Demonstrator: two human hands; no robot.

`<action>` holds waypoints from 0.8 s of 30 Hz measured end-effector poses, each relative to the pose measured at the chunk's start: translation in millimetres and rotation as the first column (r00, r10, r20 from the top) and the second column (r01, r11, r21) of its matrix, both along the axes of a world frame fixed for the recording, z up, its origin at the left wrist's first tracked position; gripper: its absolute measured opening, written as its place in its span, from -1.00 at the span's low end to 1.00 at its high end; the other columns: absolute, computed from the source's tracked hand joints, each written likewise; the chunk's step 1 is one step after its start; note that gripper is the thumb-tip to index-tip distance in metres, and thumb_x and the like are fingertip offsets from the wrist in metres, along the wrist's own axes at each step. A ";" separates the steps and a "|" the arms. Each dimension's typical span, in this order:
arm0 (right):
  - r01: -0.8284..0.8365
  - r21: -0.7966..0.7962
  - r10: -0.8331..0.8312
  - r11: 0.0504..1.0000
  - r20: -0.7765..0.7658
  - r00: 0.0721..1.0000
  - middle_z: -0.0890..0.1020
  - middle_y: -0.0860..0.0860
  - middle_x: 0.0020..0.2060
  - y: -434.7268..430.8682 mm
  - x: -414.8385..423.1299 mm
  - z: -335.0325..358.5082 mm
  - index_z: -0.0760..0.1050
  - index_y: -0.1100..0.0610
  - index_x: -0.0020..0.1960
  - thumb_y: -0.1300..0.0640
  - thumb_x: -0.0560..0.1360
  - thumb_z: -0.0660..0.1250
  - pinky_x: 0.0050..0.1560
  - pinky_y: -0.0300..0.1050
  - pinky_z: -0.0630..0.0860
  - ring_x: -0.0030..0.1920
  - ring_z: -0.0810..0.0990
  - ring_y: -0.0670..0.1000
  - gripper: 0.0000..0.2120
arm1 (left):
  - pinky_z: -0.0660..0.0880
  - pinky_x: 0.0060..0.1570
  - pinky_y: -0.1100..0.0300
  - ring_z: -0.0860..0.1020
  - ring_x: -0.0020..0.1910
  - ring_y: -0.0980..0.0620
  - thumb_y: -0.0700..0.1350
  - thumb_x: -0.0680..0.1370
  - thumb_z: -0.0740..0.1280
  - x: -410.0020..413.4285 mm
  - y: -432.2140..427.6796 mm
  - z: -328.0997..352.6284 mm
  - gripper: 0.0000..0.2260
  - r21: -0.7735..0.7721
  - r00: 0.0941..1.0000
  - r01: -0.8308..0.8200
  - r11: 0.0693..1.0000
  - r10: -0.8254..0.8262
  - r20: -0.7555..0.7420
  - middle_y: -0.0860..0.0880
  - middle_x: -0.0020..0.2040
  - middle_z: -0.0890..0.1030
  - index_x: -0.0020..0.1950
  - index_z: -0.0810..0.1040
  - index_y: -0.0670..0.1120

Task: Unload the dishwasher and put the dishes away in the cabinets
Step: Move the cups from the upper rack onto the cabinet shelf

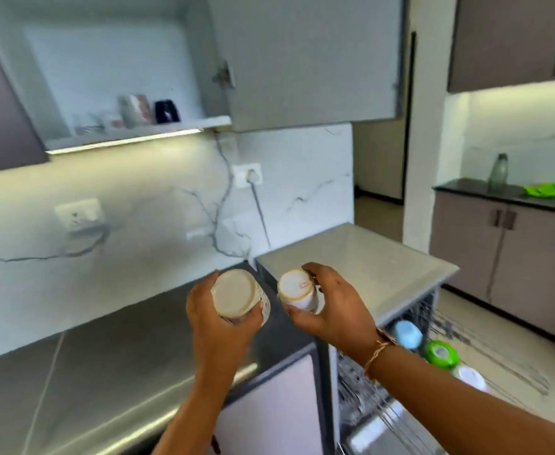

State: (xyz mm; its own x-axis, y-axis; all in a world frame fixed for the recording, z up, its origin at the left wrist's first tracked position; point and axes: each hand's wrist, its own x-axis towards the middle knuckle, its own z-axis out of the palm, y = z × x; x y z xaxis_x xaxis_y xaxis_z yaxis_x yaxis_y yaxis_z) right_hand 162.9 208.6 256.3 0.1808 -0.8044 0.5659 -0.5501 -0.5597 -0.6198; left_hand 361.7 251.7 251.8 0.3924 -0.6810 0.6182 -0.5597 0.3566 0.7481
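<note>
My left hand [210, 320] grips a cream mug [236, 295] held bottom up over the counter. My right hand [335, 307] grips a smaller white mug [296, 289], also bottom up, with a small red mark on its base. Both are held in front of me between the counter and the dishwasher [361, 257]. The dishwasher's upper rack [384, 405] is pulled out at the lower right and holds a blue cup [407, 333], a green cup [440, 353] and a pink cup [470, 377]. The wall cabinet [122, 60] above stands open, with mugs [135, 110] and a dark cup [167, 111] on its shelf.
The open cabinet door [302, 60] hangs out above the dishwasher. A steel counter [105, 356] runs along the marble wall at the left. Wall sockets [79, 213] with cords sit on the backsplash. At the far right a dark counter [466, 187] holds a bottle [498, 172] and a green cloth [547, 190].
</note>
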 end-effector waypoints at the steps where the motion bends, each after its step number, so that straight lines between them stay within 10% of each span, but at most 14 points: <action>1: -0.020 -0.017 0.020 1.000 0.024 1.000 0.58 -0.08 0.15 -4.4 17.8 11.6 0.42 0.05 0.33 -0.14 0.29 0.54 0.08 -0.36 0.46 0.09 0.55 -0.12 -0.31 | 0.30 0.13 0.44 0.40 0.28 0.04 -0.14 0.19 0.65 17.5 -2.0 8.3 -0.17 -0.024 1.000 -0.018 1.000 0.019 0.006 0.02 0.30 0.38 0.37 0.35 0.06; 14: -0.163 -0.288 0.230 0.944 0.215 0.949 0.61 -0.27 -0.02 -78.7 235.3 167.9 0.39 -0.18 0.16 -0.12 0.32 0.55 -0.11 -0.41 0.49 -0.01 0.57 -0.26 -0.50 | 0.53 0.20 0.00 0.46 0.22 0.05 0.05 0.22 0.63 233.6 -36.0 175.1 -0.28 -0.314 0.962 -0.185 0.931 0.238 0.137 0.14 0.25 0.47 0.29 0.38 0.13; 24: -0.022 -0.432 0.100 0.902 0.159 0.982 0.65 -0.04 -0.04 -185.9 270.3 292.5 0.45 -0.05 0.17 -0.16 0.36 0.47 -0.05 0.01 0.61 -0.10 0.63 0.00 -0.55 | 0.59 -0.01 0.19 0.56 0.01 0.14 -0.02 0.32 0.59 273.6 -114.6 305.4 -0.49 -0.372 0.990 -0.063 0.926 0.105 0.095 0.17 0.05 0.55 0.17 0.43 0.11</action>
State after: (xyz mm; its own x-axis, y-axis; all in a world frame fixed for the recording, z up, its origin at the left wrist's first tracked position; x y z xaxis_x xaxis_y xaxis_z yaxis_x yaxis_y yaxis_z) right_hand 433.2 22.7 548.8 0.0895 -0.4694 0.8785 -0.4124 -0.8203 -0.3963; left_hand 635.3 137.2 557.2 0.3529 -0.3656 0.8613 -0.6711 0.5426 0.5053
